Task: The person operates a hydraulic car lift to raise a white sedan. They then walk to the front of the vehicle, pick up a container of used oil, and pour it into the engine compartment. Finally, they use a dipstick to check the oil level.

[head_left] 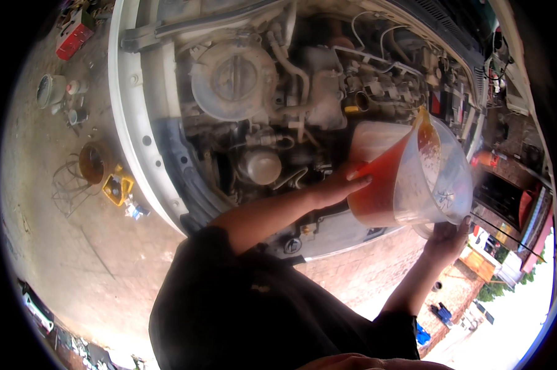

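Right hand [449, 239] clamped near its rim, left hand [339, 187] curled against its base, the jug [408, 200] hangs tilted over the engine [318, 89], red liquid [376, 188] right up toward the spout [423, 120], and a red box [75, 36] sits beyond on the floor [50, 259].

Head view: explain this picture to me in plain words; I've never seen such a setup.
There is no robot: the left hand and right hand are a person's own. The single picture comes from a wide camera on their head, looking down, so straight edges bend. Both hands are at a tilted clear plastic jug with orange-red liquid showing inside: the left at its side, the right by its rim. Under and beyond it is an open engine bay. On the floor at left lie a red box and something yellow.
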`<state>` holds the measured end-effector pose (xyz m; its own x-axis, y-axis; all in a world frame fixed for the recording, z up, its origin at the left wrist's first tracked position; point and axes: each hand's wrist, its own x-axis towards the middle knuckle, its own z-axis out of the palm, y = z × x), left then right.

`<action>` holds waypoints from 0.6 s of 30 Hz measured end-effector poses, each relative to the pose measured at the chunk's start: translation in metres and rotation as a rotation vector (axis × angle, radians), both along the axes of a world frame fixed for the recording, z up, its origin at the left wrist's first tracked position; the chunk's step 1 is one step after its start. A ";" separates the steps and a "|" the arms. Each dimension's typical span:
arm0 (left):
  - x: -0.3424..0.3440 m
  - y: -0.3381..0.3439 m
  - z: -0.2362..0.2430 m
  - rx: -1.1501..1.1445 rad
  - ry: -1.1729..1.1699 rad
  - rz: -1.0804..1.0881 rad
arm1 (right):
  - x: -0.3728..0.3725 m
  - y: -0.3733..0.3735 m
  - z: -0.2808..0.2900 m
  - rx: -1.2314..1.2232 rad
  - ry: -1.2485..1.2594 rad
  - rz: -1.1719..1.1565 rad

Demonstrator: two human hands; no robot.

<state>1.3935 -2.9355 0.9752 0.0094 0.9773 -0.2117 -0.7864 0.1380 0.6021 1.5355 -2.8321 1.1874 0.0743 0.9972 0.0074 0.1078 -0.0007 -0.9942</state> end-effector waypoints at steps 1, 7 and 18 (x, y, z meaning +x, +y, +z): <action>0.000 0.000 0.000 -0.002 0.006 -0.001 | 0.001 0.000 0.000 -0.001 -0.002 -0.003; 0.008 0.002 -0.008 -0.002 0.017 -0.005 | -0.002 -0.003 0.003 0.003 -0.013 -0.011; 0.002 0.001 0.001 -0.003 -0.039 -0.024 | -0.004 -0.003 0.003 -0.003 -0.015 -0.044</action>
